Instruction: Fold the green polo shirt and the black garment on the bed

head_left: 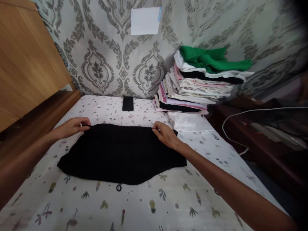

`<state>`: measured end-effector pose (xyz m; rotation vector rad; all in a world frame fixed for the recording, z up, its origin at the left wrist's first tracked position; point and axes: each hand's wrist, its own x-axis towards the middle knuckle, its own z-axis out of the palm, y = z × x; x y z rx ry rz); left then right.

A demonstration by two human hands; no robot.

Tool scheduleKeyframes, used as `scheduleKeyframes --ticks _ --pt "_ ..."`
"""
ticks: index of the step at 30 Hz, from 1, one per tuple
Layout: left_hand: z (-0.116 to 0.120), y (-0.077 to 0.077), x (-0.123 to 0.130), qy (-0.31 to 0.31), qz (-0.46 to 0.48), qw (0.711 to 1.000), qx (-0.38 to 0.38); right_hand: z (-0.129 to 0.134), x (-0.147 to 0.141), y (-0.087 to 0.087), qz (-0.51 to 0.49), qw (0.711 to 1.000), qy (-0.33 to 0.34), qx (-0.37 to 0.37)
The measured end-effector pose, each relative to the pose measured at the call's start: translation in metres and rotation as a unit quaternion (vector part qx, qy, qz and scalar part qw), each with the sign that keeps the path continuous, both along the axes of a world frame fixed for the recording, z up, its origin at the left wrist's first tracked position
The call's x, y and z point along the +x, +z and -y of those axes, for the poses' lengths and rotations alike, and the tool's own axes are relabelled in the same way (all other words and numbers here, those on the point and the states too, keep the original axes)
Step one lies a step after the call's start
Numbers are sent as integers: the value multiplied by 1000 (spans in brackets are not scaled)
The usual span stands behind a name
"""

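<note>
A black cloth garment (pixel 122 154) lies spread on the patterned white sheet (pixel 134 208); its exact kind I cannot tell. My left hand (pixel 74 126) pinches its far left corner between thumb and fingers. At the far edge, toward the right, my right hand (pixel 165 133) grips the same fabric, with a small corner of it showing past the knuckles. The near edge of the garment rests on the sheet and bulges toward me in the middle.
A tall stack of folded clothes (pixel 197 86), topped by a green garment (pixel 211 57), stands at the back right. A white folded cloth (pixel 190 122) lies before it. A black phone (pixel 128 103) rests near the wall. Wooden furniture (pixel 33 61) borders the left; a white cable (pixel 240 113) hangs right.
</note>
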<state>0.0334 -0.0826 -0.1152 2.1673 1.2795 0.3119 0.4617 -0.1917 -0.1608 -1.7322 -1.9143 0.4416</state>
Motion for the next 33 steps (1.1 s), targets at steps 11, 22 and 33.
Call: scheduleKeyframes --ticks 11,22,33 --pt "-84 -40 41 197 83 977 -6 -96 14 -4 -101 986 -43 -126" --pt "-85 -55 37 111 -30 990 77 -54 -7 4 8 995 98 -12" --pt "-75 -64 42 136 -37 980 141 -56 -69 -6 -116 985 74 -104"
